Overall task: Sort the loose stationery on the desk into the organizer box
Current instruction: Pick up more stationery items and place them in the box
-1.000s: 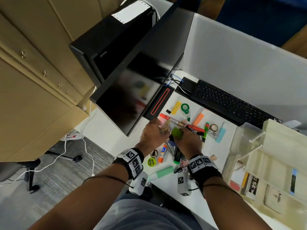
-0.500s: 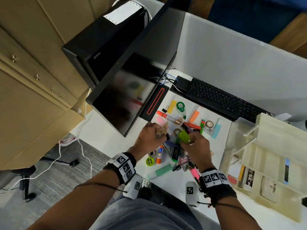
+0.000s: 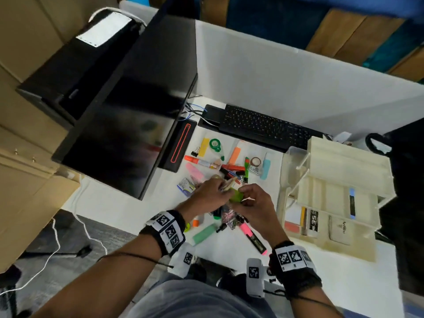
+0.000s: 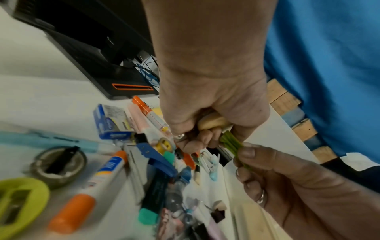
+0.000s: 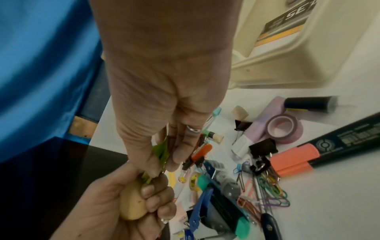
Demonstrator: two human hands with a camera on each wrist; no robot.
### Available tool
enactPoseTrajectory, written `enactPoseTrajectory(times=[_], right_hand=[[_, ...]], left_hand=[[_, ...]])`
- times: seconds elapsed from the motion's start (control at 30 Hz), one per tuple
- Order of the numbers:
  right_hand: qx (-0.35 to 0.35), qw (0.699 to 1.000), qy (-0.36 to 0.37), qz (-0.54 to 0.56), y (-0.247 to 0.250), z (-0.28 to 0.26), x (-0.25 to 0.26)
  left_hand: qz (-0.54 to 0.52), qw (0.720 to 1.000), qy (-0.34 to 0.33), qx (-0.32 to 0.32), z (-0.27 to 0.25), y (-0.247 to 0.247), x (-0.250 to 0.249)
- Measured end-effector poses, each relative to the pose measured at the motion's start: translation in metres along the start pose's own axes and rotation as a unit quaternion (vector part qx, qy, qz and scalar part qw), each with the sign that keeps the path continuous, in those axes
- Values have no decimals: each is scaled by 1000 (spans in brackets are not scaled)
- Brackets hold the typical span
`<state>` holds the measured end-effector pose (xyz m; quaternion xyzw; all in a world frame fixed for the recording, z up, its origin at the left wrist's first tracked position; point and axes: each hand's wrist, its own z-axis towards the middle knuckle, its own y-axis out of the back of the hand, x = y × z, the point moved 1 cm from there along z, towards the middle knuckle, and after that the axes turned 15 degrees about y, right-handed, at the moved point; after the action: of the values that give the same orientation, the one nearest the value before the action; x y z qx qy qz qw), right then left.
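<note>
Near edge of desk (image 3: 137, 203): pink highlighter (image 3: 252, 237) w/ black body lies near-right of the pile, mint green highlighter (image 3: 204, 234) near-left, orange-capped glue stick (image 4: 90, 191) and lime sharpener (image 4: 18, 201) just left of that. Mid: both hands meet above the clutter. L hand (image 3: 210, 195) clenched round a tan rounded item (image 5: 131, 206) plus a few thin sticks, can't ID them. R hand (image 3: 254, 203) pinches a small green pad (image 3: 236, 195), thumb + fingertips on it; the pad's other end touches L hand's fingers. Under hands: colored paper clips (image 5: 269, 193), black binder clips (image 5: 263, 146), blue staple remover (image 5: 199, 209), purple tape roll (image 5: 284, 128). Right: cream organizer box (image 3: 332, 191), tiers open, some packs already in the lower tray. Far: orange marker (image 3: 202, 161), green tape dispenser (image 3: 215, 144), keyboard (image 3: 263, 127); monitor (image 3: 128, 125) far-left.
</note>
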<state>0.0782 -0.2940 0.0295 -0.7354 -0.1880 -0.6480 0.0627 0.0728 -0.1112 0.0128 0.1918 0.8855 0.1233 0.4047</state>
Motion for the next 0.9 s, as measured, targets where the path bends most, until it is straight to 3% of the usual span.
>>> enactPoseTrajectory(times=[0.13, 0.23, 0.37, 0.53, 0.77, 0.9], right_hand=[[-44, 987, -61, 142, 32, -19, 1], [-101, 975, -74, 183, 65, -35, -5], [-166, 967, -109, 156, 119, -62, -17], [-268, 948, -147, 89, 169, -76, -46], [-270, 947, -171, 36, 169, -51, -57], [-281, 941, -183, 47, 159, -36, -62]], left_hand=[[-2, 999, -17, 36, -4, -20, -27], [1, 998, -38, 48, -13, -44, -51], [66, 994, -58, 66, -18, -78, -63], [65, 993, -10, 95, -30, -99, -75], [95, 989, -53, 98, -44, -111, -72], [121, 987, -39, 96, -50, -111, -73]])
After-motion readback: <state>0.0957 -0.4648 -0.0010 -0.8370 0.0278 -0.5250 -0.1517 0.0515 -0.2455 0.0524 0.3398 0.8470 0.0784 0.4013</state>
